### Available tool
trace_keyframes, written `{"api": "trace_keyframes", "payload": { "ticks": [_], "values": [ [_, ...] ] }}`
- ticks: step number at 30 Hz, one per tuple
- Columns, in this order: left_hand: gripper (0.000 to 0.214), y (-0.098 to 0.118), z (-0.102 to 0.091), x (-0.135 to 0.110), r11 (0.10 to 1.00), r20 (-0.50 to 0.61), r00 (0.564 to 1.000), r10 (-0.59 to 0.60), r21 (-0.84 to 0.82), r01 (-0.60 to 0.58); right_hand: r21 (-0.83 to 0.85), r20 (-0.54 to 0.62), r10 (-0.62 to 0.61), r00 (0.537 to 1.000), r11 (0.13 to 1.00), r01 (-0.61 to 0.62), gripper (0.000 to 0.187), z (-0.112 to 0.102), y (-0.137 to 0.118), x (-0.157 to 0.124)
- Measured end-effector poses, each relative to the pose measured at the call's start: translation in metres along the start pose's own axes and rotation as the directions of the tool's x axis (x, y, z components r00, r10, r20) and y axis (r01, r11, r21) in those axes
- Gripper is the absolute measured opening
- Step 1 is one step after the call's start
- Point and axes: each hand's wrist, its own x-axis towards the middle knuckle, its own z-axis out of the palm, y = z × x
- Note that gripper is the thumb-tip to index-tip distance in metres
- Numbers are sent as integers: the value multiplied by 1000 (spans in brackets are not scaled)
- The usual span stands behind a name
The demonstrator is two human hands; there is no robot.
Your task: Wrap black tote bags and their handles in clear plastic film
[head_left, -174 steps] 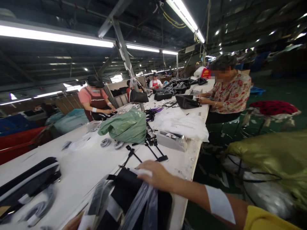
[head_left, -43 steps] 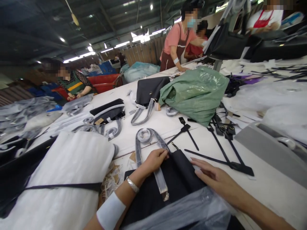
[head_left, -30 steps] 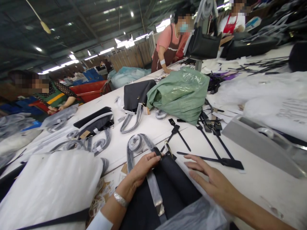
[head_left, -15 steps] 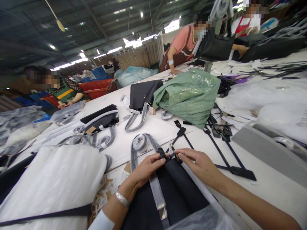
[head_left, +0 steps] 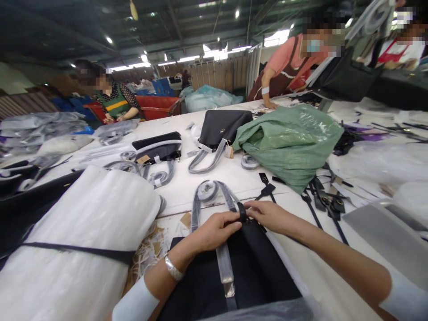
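A black bag [head_left: 261, 267] lies in front of me, with a plastic-wrapped strap [head_left: 224, 263] running down its face and looping out beyond its top edge. My left hand [head_left: 217, 228] pinches a short black leather tab [head_left: 241, 212] at the bag's top corner. From the other side, my right hand [head_left: 267, 215] has its fingertips bent against the same tab; whatever small part they grip is hidden behind it. Past the hands, the wrapped strap ends in a coil [head_left: 207, 191] on the white table [head_left: 180, 196].
White foam-wrapped bundles [head_left: 100, 209] lie to my left. Further off are two more black bags [head_left: 224, 127], a green plastic sack [head_left: 290, 142] and loose black straps [head_left: 324, 200]. A grey box [head_left: 384, 236] stands at right. Co-workers [head_left: 284, 67] are across the table.
The view has swung left, so the surroundings sit further right. The black tab now stands up between my hands, and my right hand has closed in on it; the metal fitting no longer shows.
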Motion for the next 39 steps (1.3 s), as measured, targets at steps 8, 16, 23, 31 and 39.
{"api": "trace_keyframes", "payload": {
  "ticks": [8,16,23,31,39],
  "values": [
    [37,-7,0,-8,998,-46,998,51,-21,-52,461,186,154,970,858,-225,58,4,-13,2],
    [20,-9,-10,-8,982,-144,989,-17,184,44,666,60,153,986,730,-154,57,12,-18,-11],
    [12,-15,-8,-6,953,-343,919,-194,154,259,567,382,-96,919,809,-152,34,-3,-18,0],
    [18,-13,-19,-15,708,-127,945,302,694,-133,483,433,-60,899,858,-176,35,-4,-15,6],
    [22,8,-32,-24,584,-166,985,35,803,115,42,-233,-2,972,999,13,61,-11,-10,-4]
  ]
}}
